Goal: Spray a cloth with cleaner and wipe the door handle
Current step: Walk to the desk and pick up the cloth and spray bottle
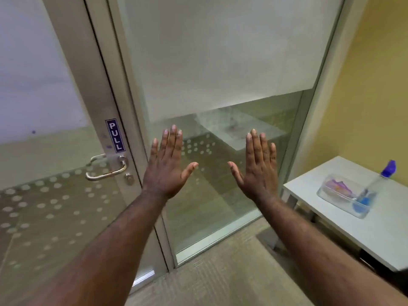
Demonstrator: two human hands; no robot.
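We are holding our left hand (pixel 166 167) and right hand (pixel 257 167) up before the glass panel, both spread flat and gripping nothing. The curved silver metal door handle (pixel 106 167) is sitting left of them. The blue-capped clear spray bottle (pixel 375 184) is leaning in a clear plastic tray (pixel 326 193) holding a purple cloth (pixel 339 186) on the white table (pixel 364 230).

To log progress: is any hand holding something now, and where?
Nothing is held: left hand and right hand are open and empty.
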